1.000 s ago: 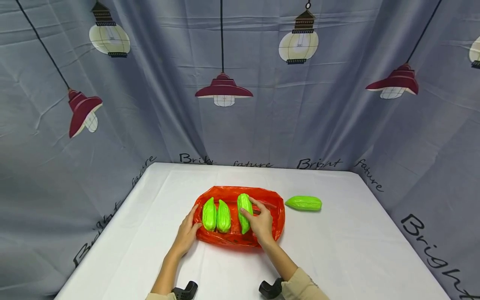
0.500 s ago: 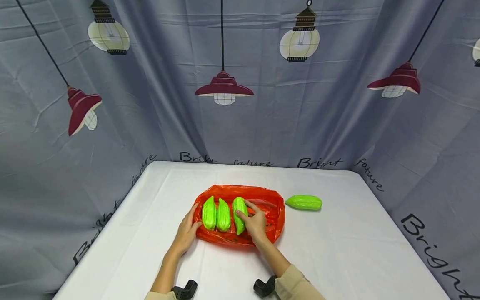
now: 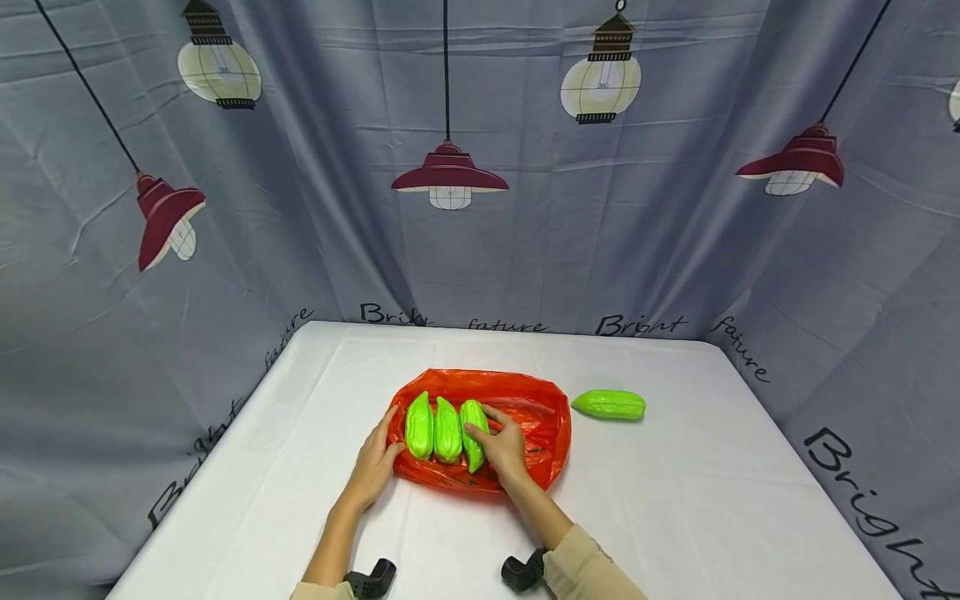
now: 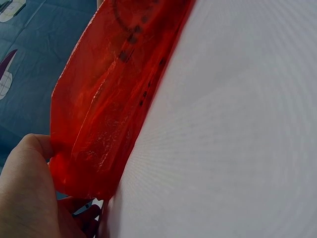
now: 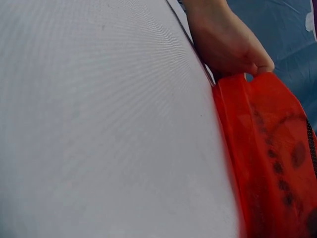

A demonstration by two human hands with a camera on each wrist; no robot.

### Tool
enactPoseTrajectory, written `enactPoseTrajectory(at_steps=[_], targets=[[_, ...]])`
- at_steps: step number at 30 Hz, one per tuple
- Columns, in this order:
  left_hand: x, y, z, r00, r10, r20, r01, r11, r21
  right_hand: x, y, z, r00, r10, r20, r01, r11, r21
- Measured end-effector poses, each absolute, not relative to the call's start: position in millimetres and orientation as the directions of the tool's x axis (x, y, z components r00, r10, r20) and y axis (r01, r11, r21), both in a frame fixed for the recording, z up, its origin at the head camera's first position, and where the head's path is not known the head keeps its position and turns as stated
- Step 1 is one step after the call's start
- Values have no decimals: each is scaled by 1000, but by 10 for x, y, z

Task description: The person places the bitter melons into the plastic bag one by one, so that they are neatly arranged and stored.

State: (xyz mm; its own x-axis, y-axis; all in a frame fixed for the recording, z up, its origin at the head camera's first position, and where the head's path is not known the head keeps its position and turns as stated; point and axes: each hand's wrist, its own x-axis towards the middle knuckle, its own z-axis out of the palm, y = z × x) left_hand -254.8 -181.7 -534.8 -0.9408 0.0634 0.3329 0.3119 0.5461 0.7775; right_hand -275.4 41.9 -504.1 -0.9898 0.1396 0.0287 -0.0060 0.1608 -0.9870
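On a white table [image 3: 675, 500], the right hand [image 3: 504, 448] grips a green ridged gourd [image 3: 472, 433], thumb and fingers curled around it, on an orange-red plastic bag [image 3: 540, 417]. This gourd lies just beside two more green gourds [image 3: 433, 428], all three side by side on the bag. The left hand [image 3: 375, 462] holds the bag's left edge, fingers curled over it beside the leftmost gourd. A fourth gourd [image 3: 609, 404] lies on the table just right of the bag. Grey fabric printed with lamps [image 3: 450, 179] hangs behind.

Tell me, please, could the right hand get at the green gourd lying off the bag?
Probably yes: the right hand holds a gourd in the red bag, and only bare tablecloth separates it from the loose gourd.
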Motion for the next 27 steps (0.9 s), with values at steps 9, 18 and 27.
enactPoseTrajectory(at_steps=[9,18,27], targets=[[-2555,-1813,-5353,-937,63,343,320,543,776,-2760,376,-5071,-984,163,66,-24,248,-968],[-2564,-1816,-5366,-935,63,349,325,547,772,-2759,383,-5060,-978,180,102,-42,313,-949],[-2560,-1818,-5357,-937,65,343,321,547,773,-2731,446,-5054,-985,159,65,-25,240,-970]])
